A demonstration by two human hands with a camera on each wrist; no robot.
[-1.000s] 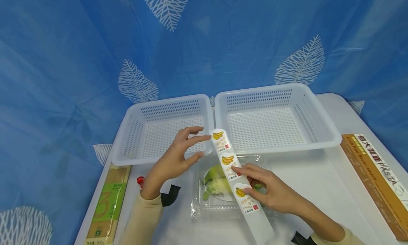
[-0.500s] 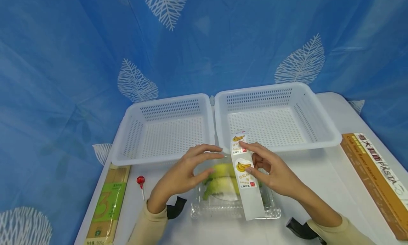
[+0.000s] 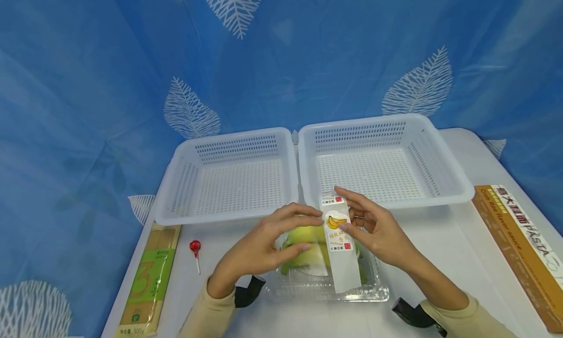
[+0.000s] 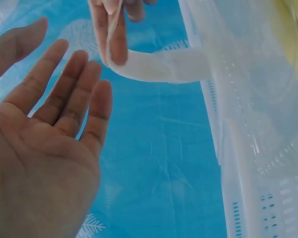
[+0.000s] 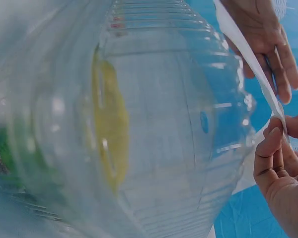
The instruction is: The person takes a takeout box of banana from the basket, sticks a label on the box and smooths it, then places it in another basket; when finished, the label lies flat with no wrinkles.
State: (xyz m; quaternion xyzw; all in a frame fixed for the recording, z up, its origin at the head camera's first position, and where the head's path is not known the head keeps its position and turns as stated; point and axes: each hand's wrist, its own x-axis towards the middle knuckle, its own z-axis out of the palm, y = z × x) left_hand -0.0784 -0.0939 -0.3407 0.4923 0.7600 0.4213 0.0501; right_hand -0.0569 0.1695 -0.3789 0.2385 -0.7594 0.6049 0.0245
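A strip of white banana stickers point(image 3: 344, 272) stands over a clear plastic clamshell box point(image 3: 376, 293). My right hand point(image 3: 384, 235) pinches the strip between thumb and fingers, as the right wrist view also shows. On the strip's left side is my left hand point(image 3: 268, 242), fingers extended and thumb apart; the left wrist view shows its palm point(image 4: 44, 153) holding nothing. Its fingertips are close to the strip's edge, and whether they touch it I cannot tell. Yellow and green produce point(image 3: 303, 235) lies inside the box, partly hidden by the strip and my left hand.
Two white perforated baskets point(image 3: 233, 215) point(image 3: 387, 201) stand side by side behind the box. At left lie a green-labelled noodle pack point(image 3: 147, 279) and a red lollipop point(image 3: 195, 247). A long brown pasta box point(image 3: 519, 255) lies along the right edge.
The strip has swung from a slant to nearly upright and shifted right, its top curling back. My right hand has moved up with it; my left hand has moved right and down, toward the strip.
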